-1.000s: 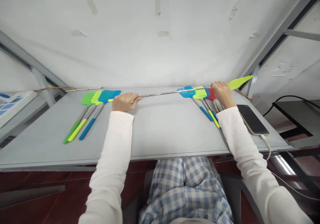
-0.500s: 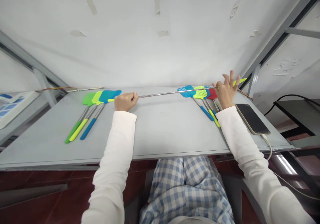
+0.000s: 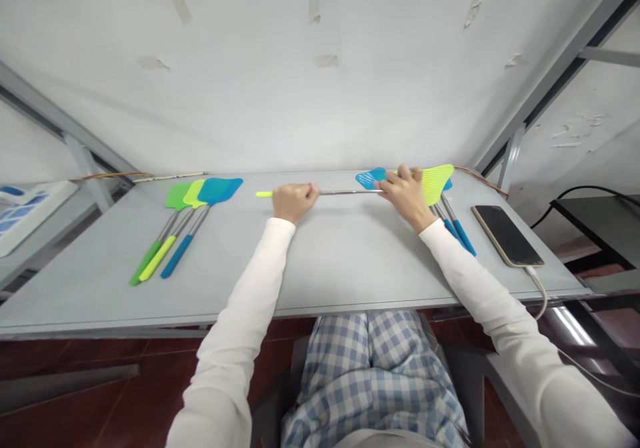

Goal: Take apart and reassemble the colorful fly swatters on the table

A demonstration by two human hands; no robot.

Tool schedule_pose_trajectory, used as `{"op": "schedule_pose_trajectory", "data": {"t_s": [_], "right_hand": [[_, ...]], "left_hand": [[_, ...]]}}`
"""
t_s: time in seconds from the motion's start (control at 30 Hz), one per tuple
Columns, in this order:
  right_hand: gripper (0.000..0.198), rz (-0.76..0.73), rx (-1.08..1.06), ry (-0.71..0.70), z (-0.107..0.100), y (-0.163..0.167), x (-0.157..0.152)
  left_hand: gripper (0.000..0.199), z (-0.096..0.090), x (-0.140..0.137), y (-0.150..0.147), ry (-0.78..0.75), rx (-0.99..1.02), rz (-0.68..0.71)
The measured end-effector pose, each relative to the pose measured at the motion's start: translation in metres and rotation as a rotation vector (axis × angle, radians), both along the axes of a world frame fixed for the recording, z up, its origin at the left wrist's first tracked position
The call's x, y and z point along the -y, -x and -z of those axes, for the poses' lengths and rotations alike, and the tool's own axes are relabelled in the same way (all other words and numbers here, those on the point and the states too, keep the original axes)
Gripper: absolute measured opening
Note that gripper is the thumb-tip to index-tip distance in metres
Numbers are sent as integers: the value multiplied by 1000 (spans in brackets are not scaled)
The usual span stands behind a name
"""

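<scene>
Pressure out of line could bend the yellow-green plastic flyswatter with a slim metal shaft (image 3: 437, 185), held level over the grey counter (image 3: 325, 255), left hand (image 3: 295, 201) clenched round its handle, right hand (image 3: 404, 195) grasping near its head. A low sweep might drag the blue-handled metal flyswatters (image 3: 465, 237) towards the black-screened phone (image 3: 507, 236).

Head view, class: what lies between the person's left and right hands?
The head view shows a metal shaft spanning from the left hand to the right hand, with a blue swatter head beyond it near the right.
</scene>
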State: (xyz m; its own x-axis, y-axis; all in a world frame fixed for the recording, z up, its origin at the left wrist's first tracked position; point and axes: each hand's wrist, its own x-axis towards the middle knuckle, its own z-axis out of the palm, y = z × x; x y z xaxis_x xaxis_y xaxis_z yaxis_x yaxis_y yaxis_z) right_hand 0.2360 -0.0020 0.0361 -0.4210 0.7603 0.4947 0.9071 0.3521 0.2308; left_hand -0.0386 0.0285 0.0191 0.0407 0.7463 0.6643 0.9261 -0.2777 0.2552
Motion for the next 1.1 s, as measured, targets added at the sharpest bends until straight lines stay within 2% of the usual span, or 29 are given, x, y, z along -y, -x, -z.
{"op": "schedule_pose_trajectory", "data": {"t_s": [0.1, 0.17, 0.27, 0.33, 0.43, 0.5, 0.63, 0.73, 0.9, 1.1], "right_hand": [[30, -4, -23, -12, 4, 23, 7], [31, -10, -21, 11, 5, 26, 10], [25, -69, -30, 0, 0, 19, 15], [37, -57, -105, -64, -6, 11, 18], [63, 78, -361, -141, -12, -4, 15], [70, 85, -578, -66, -10, -15, 8], [64, -160, -1006, 225, 4, -25, -7], [59, -262, -1206, 263, 7, -19, -5], [53, -292, -1235, 357, 4, 0, 10], [48, -279, -1228, 326, 6, 6, 13]], "left_hand": [[46, 6, 7, -36, 52, -11, 1], [47, 9, 8, -42, 77, -21, 6], [47, 9, 5, -31, 85, -27, 10], [46, 7, 3, -18, 92, -16, -30], [45, 3, 1, 0, 109, 18, -118], [44, 1, 2, 5, 105, 44, -143], [44, 0, 4, 2, 106, 76, -137], [44, 0, 7, -6, 138, 71, -145], [45, 0, 15, -22, 207, 35, -105], [46, -1, 22, -33, 206, 28, -118]]}}
